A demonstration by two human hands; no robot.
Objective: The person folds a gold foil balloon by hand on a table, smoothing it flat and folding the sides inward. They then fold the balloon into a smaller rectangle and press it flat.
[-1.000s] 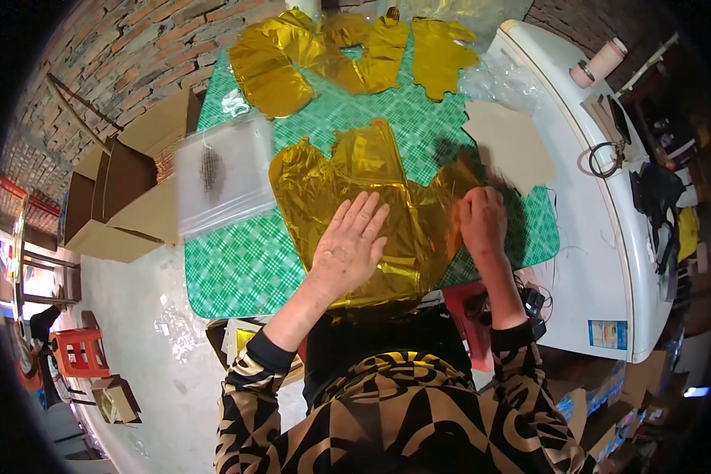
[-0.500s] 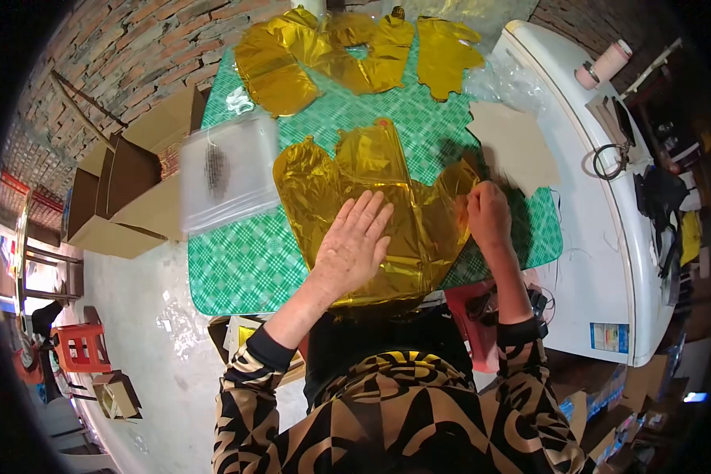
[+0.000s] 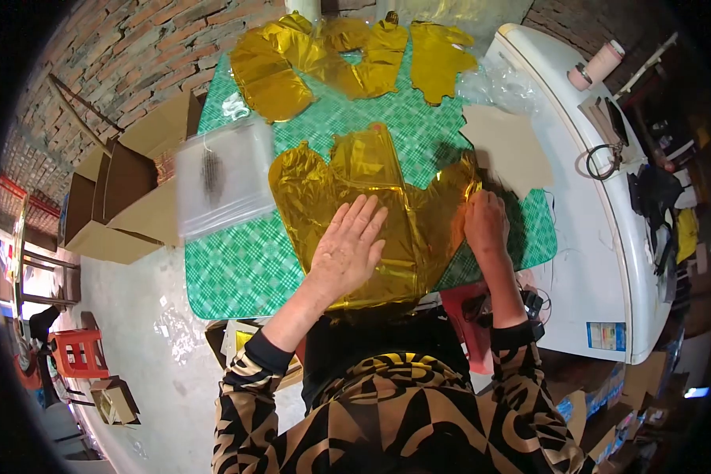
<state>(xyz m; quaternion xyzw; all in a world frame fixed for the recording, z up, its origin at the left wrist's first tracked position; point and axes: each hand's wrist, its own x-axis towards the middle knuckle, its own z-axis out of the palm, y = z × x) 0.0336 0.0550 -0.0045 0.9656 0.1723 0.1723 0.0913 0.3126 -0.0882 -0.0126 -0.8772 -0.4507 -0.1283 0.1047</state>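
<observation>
1. a rough brick wall (image 3: 150,47) rises behind a pale concrete floor (image 3: 134,316) – a cluttered work corner seen from above.
2. a white appliance (image 3: 600,237) lies to the right of the table, with a tape roll (image 3: 596,65) and small odds and ends on top.
3. a table under a green checked cloth (image 3: 237,268) fills the middle of the view.
4. open cardboard boxes (image 3: 126,197) stand on the floor just left of the table.
5. a large flat gold foil balloon (image 3: 371,197) lies on the near half of the cloth, reaching its front edge.
6. more gold foil balloons (image 3: 332,55) lie spread along the far end of the table, well apart from the near one.
7. a clear plastic bag (image 3: 225,178) sits at the left edge of the table, just beside the near balloon and overhanging the boxes.
8. a piece of brown cardboard (image 3: 509,150) lies at the right edge of the table, near the balloon's right lobe.
9. the left hand (image 3: 346,249) lies palm down on the balloon, fingers stretched out and slightly fanned, pressing it flat.
10. the right hand (image 3: 486,225) rests on the balloon's right edge with fingers curled in – whether they pinch the foil or only press on it, i cannot tell.
11. a red plastic stool (image 3: 79,351) stands on the floor at the far left.
</observation>
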